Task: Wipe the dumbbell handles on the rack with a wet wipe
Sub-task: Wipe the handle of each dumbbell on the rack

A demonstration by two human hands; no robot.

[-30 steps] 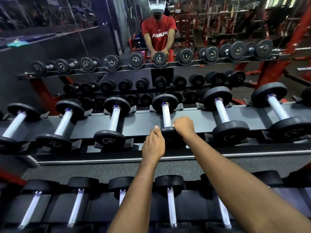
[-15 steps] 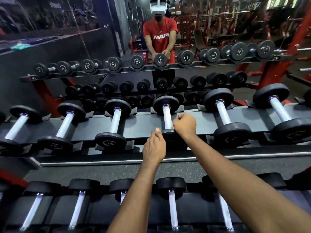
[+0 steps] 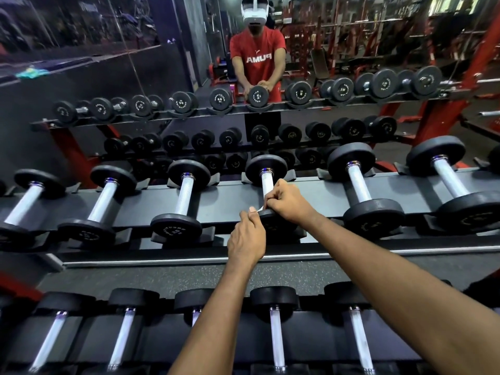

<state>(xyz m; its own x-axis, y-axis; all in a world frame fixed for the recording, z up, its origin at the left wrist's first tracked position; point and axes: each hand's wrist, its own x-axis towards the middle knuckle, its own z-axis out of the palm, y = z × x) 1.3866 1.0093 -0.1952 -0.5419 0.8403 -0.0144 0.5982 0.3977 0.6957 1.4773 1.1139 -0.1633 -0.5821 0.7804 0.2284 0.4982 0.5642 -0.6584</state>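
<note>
The right hand (image 3: pixel 288 203) presses a white wipe (image 3: pixel 261 208) round the handle (image 3: pixel 267 184) of a dumbbell (image 3: pixel 266 165) on the rack (image 3: pixel 311 196), the left hand (image 3: pixel 247 236) gripping its near end.

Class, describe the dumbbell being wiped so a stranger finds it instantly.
On the rack's upper shelf, facing the mirror, runs a row of silver-handled dumbbells. Pick the dumbbell near the middle: it alone has the left hand and right hand gripping it.

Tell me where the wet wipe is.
Head view, near centre: the wet wipe shows as a white sliver between the left hand and right hand, at the near end of a dumbbell handle on the upper rack.
</note>
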